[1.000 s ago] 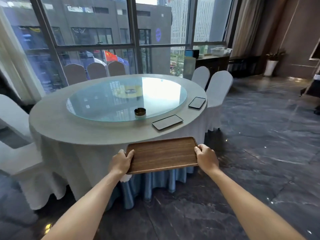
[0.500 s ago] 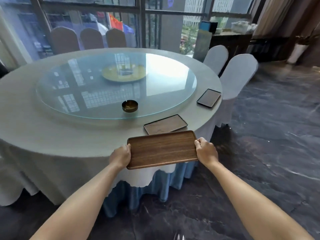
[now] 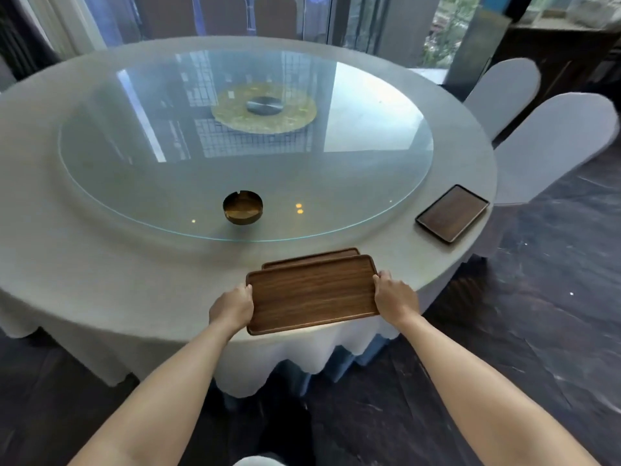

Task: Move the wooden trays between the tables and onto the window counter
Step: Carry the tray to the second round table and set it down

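I hold a brown wooden tray (image 3: 312, 294) level over the near edge of the round table (image 3: 111, 274). My left hand (image 3: 232, 306) grips its left short side and my right hand (image 3: 395, 297) grips its right short side. Just behind it a second wooden tray (image 3: 312, 257) lies on the tablecloth, mostly hidden by the held one. A third, darker tray (image 3: 452, 213) rests at the table's right edge. Whether the held tray touches the table I cannot tell.
A glass turntable (image 3: 245, 142) covers the table's middle, with a dark round ashtray (image 3: 242, 207) near its front rim. Two white-covered chairs (image 3: 551, 142) stand at the right. Windows and a dark sideboard (image 3: 554, 52) lie beyond. The floor is dark marble.
I have come up to the table. The held tray has moved forward over the table edge and now covers most of the tray lying behind it.
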Demonstrator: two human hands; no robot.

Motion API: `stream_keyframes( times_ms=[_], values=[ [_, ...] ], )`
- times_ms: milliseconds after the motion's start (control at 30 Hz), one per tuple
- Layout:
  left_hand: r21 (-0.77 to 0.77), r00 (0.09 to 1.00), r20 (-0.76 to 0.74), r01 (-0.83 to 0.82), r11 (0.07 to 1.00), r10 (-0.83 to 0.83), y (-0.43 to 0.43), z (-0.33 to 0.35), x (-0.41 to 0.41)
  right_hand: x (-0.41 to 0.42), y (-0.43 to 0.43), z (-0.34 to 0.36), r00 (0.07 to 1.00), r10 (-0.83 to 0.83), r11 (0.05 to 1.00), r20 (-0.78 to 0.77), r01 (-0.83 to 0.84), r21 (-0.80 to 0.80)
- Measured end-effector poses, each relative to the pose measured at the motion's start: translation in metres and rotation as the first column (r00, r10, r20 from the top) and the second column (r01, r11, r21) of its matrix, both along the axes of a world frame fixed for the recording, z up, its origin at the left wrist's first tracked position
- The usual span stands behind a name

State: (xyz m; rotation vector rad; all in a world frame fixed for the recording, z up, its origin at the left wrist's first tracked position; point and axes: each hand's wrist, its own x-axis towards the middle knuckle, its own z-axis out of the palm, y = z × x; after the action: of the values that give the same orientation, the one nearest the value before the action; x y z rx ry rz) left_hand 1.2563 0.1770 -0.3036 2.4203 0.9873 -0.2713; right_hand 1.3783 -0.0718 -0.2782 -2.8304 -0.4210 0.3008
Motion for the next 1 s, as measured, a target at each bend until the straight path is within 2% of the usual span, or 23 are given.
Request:
stream_keyframes(
  times_ms=[500,833,1000],
  values=[
    [-0.058,0.992,-0.119,0.020,0.998,-0.027,0.019,-0.049,0.067,0.090,0.025,-0.053,0.988,0.084,0.977,-0.129,-0.107,-0.184],
    [-0.083,0.990,-0.141,0.017,0.996,-0.028,0.021,-0.064,0.077,0.102,0.030,-0.069,0.984,0.105,0.967,-0.144,-0.135,-0.217],
    [-0.078,0.988,-0.153,0.010,0.997,-0.022,0.020,-0.063,0.078,0.107,0.031,-0.072,0.981,0.112,0.947,-0.161,-0.154,-0.283]
  ],
)
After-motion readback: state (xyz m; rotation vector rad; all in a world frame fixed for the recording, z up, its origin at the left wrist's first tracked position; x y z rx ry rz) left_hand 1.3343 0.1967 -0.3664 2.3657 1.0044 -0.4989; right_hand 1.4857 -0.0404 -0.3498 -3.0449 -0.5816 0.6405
